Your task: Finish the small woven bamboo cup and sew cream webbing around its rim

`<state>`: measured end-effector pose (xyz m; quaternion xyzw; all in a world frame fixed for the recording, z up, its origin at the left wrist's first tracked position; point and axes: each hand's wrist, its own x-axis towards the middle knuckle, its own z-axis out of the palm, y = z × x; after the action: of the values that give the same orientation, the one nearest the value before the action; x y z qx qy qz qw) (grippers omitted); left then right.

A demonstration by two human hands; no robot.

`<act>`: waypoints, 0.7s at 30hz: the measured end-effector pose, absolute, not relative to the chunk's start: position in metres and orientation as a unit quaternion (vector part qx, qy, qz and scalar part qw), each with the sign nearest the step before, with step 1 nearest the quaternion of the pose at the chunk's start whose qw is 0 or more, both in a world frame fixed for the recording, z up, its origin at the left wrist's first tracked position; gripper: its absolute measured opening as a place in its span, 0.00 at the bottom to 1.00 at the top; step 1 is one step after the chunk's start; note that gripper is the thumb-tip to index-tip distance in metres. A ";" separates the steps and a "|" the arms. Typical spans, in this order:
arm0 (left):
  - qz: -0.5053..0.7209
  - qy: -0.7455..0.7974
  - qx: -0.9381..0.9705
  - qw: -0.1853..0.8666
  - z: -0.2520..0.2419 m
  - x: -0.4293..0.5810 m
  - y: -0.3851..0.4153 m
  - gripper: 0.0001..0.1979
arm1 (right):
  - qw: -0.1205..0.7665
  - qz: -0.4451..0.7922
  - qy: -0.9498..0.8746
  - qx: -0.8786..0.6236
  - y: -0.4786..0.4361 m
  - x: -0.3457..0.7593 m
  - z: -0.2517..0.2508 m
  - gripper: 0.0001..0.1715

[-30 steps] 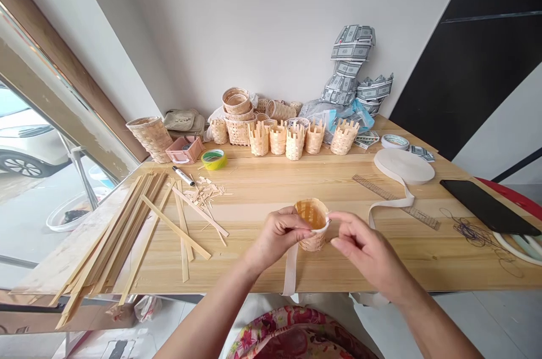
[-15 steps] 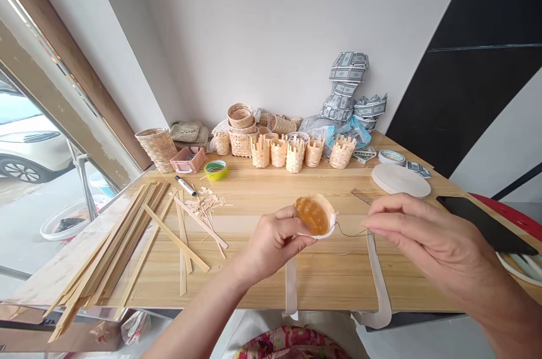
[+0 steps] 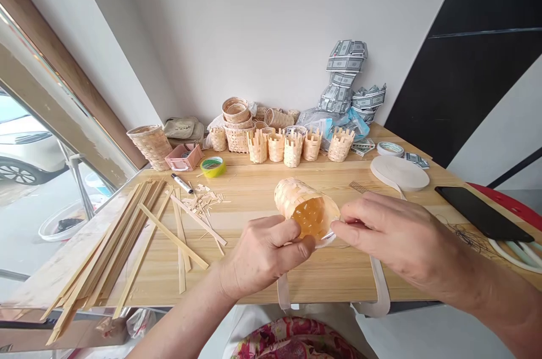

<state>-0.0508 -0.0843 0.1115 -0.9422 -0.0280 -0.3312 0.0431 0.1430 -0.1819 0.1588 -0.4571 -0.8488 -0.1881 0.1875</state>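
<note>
A small woven wood-strip basket (image 3: 292, 195) lies tilted on its side above the table, its mouth turned toward me. My left hand (image 3: 271, 246) grips the near side of its rim between thumb and fingers. My right hand (image 3: 393, 235) pinches at the right edge of the rim; whatever sits between its fingertips is hidden. A pale fabric strip (image 3: 380, 285) hangs over the table's front edge below my right hand, and another strip end (image 3: 283, 291) hangs below the basket. White edging lines the lower part of the rim.
Several small woven baskets (image 3: 293, 150) stand in a row at the back. Wood strips (image 3: 105, 246) and cut scraps (image 3: 207, 201) lie left, near a marker (image 3: 182, 183) and yellow tape (image 3: 213, 167). At right are a fabric roll (image 3: 400, 173), dark thread (image 3: 470, 237) and a black tablet (image 3: 483, 212).
My right hand has moved left, from holding a dark thread stretched away from the basket to the rim itself. The basket has turned, so its woven outer side now shows.
</note>
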 end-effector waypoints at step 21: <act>-0.293 -0.017 -0.948 -0.125 0.105 -0.044 -0.077 0.09 | 0.110 -0.064 -0.873 -0.471 -0.172 0.150 0.156 0.15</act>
<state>-0.0441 -0.0772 0.1053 -0.9477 -0.0168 -0.2932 -0.1254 0.1496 -0.1724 0.1560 -0.4713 -0.8728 -0.0637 0.1096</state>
